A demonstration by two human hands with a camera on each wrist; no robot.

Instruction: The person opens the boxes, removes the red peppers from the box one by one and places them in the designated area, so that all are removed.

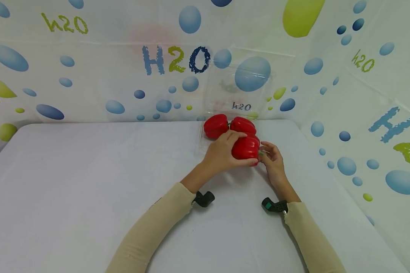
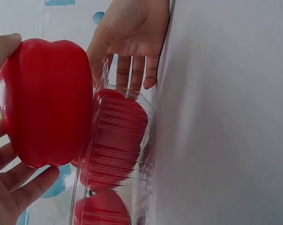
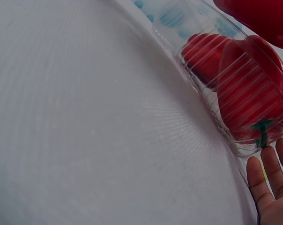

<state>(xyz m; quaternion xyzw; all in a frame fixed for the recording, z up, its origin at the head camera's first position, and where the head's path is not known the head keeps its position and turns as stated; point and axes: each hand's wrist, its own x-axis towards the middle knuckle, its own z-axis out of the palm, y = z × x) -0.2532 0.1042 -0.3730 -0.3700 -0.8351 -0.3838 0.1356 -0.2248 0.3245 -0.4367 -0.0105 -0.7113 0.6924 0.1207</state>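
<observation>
My left hand (image 1: 222, 151) grips a red bell pepper (image 2: 48, 101), thumb on one side and fingers spread on the other. That pepper is tilted at the near side of a clear plastic container (image 2: 148, 187), overlapping its rim in the left wrist view. Inside the container lie other red bell peppers (image 1: 216, 126), one with a green stem (image 3: 263, 131) toward the right end. At that end my right hand (image 1: 273, 161) holds the container's rim corner between thumb and fingers; the longer fingers extend along the outside of the end wall.
The container's clear lid (image 1: 225, 91) stands raised behind it, before a white backdrop (image 1: 106, 76) with blue and green spots. Under everything is a white-covered table (image 1: 89, 189). A dark wrist camera (image 1: 205, 199) sits on the left wrist, another (image 1: 273, 205) on the right.
</observation>
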